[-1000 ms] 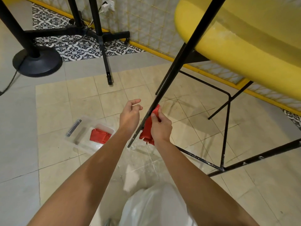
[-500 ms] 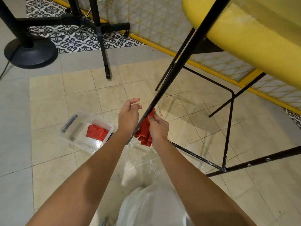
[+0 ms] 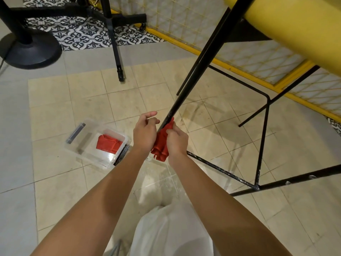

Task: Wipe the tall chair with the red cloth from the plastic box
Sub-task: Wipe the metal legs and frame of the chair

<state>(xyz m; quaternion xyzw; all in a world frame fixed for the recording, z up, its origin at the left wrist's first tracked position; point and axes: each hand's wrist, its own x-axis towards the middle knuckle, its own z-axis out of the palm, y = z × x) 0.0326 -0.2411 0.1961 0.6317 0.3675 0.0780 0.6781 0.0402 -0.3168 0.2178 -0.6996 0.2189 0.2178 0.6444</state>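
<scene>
The tall chair has a yellow seat [image 3: 295,24] at the top right and thin black metal legs. Its front leg [image 3: 193,76] slants down to the middle of the view. My right hand [image 3: 178,140] grips a bunched red cloth [image 3: 160,145] wrapped around the low end of that leg. My left hand [image 3: 145,132] hovers just left of the cloth with loosely curled fingers and holds nothing. The clear plastic box [image 3: 86,157] lies on the floor to the left, with a second red cloth [image 3: 108,144] inside it.
The chair's black footrest bars [image 3: 221,169] run low across the right side. A black round stand base [image 3: 29,50] and a tripod leg [image 3: 116,52] stand at the back left. A yellow-trimmed tiled wall [image 3: 230,69] runs behind the chair. My white-clad knee [image 3: 171,228] shows at the bottom.
My right hand has slid the red cloth a little lower along the chair leg. My left hand has stayed beside it and the two hands are now closer together.
</scene>
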